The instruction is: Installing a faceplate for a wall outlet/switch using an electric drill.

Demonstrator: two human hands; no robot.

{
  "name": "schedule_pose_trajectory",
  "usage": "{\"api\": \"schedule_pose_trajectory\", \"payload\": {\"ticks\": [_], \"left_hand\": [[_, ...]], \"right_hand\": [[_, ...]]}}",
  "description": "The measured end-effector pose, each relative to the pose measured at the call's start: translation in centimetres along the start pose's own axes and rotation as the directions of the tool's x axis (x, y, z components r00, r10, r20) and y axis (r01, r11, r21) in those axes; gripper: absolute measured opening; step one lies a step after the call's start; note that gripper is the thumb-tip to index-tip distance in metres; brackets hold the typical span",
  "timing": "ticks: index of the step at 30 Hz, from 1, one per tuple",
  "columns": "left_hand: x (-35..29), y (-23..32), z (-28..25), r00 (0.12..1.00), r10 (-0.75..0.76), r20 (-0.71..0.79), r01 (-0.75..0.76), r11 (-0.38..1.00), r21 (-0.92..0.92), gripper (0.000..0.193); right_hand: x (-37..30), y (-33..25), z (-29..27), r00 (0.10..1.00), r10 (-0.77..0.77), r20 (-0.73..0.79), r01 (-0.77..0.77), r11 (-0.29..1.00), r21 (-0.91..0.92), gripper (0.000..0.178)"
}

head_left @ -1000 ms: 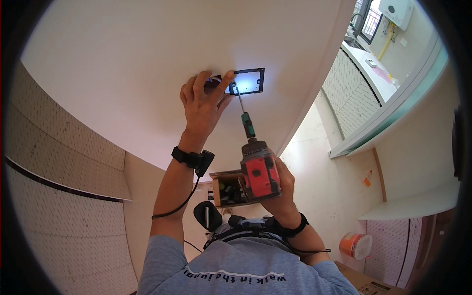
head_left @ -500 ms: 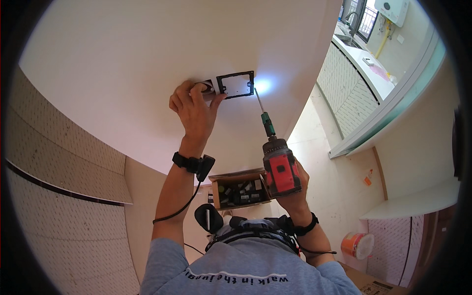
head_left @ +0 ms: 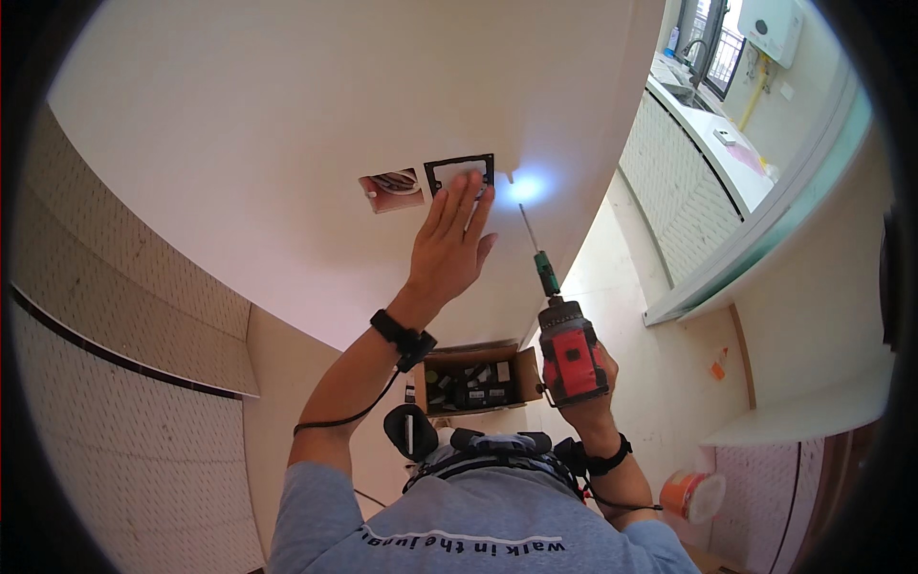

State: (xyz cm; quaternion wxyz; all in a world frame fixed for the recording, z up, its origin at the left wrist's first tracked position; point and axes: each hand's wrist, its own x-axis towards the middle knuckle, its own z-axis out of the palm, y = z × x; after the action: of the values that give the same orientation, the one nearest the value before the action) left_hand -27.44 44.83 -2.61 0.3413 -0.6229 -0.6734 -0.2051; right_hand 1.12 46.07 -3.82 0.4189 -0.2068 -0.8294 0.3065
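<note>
My left hand lies flat on the wall, fingers stretched over the lower part of a square black mounting frame with a pale middle. Just left of that frame, an open recessed wall box shows pinkish sides and pale wires inside. My right hand grips a red and black cordless drill with a green bit holder. Its long thin bit points up toward the wall, right of the frame, with the tip apparently apart from it. The drill's light makes a bright spot there.
Below the wall stands an open cardboard box holding several dark packages. An orange and white bucket sits at lower right. Patterned panels line the left side. A kitchen counter runs beyond the wall's right edge.
My left hand has moved right from the wall box onto the black frame and flattened, uncovering the box. The drill has drawn down and right, its bit leaving the frame's right edge.
</note>
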Motion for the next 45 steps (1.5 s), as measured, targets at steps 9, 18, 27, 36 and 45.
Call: {"api": "schedule_pose_trajectory", "payload": {"ticks": [9, 18, 27, 36, 45], "left_hand": [[0.9, 0.8, 0.0, 0.995, -0.056, 0.079, 0.051, 0.996, 0.071, 0.076], [-5.7, 0.7, -0.7, 0.918, 0.108, 0.381, -0.009, 0.967, -0.254, 0.057], [-2.2, 0.1, 2.1, 0.988, -0.03, 0.151, 0.053, 0.987, -0.149, 0.078], [-2.4, -0.1, 3.7, 0.956, 0.127, 0.264, -0.062, 0.968, -0.241, 0.085], [-24.1, -0.5, -2.9, 0.485, -0.007, 0.874, 0.516, 0.81, -0.28, 0.029]], "right_hand": [[-0.9, 1.0, -1.1, 0.999, 0.036, -0.037, -0.037, 0.999, -0.033, 0.031], [-3.3, 5.7, -3.5, 0.859, 0.444, 0.255, -0.45, 0.892, -0.038, 0.038], [-14.9, 11.9, -8.8, 0.43, 0.759, 0.489, -0.826, 0.55, -0.127, 0.036], [-20.6, 11.3, -12.5, 0.032, 0.886, 0.463, -0.871, 0.252, -0.422, 0.042], [-22.2, 9.3, -12.3, -0.119, 0.851, 0.511, -0.935, 0.076, -0.345, 0.044]]}}
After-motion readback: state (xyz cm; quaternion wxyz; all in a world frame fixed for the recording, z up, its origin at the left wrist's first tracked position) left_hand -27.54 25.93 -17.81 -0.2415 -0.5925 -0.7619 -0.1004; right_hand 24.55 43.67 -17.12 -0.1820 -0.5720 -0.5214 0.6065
